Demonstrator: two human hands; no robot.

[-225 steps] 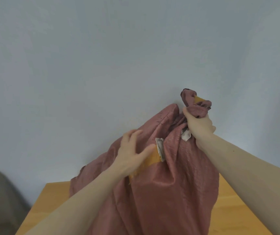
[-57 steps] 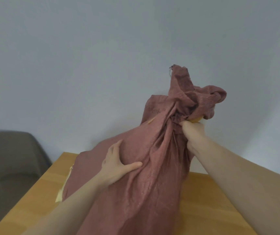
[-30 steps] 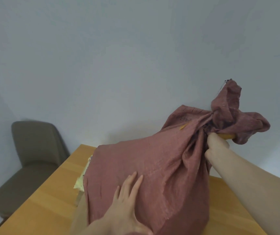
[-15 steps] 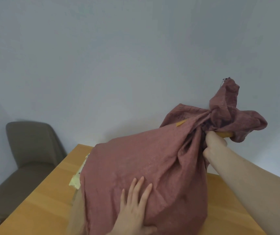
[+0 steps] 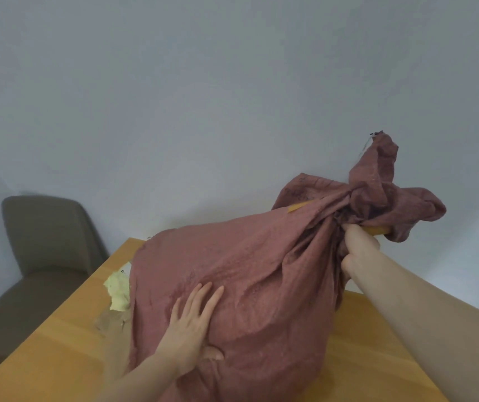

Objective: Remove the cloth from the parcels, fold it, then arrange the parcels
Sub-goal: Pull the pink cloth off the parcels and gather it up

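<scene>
Head camera view, looking forward and down: a dusty-pink cloth (image 5: pixel 247 271) is bulging over a heap of parcels and standing as a large rounded bundle on a light wooden surface (image 5: pixel 58 352). The right hand (image 5: pixel 358 250) is reaching out at the upper right and gripping the gathered neck of the cloth, its fingers curling round the bunched fabric just below a loose knot-like tuft that is sticking up and flopping to the right. A thin yellow-orange strip is showing beside that hand, though what it belongs to cannot be told. The left hand (image 5: pixel 194 323) is lying flat against the lower front of the bundle, fingers straight and slightly spread, thumb pressing into a fold, holding nothing. At the left edge of the cloth, a pale yellow parcel (image 5: pixel 118 288) with a small white label is peeking out, and a brown one (image 5: pixel 110 323) is lying on the surface just below it. A grey-brown upholstered chair (image 5: pixel 44 250) is standing at the left, beyond the surface, against a plain pale wall.
</scene>
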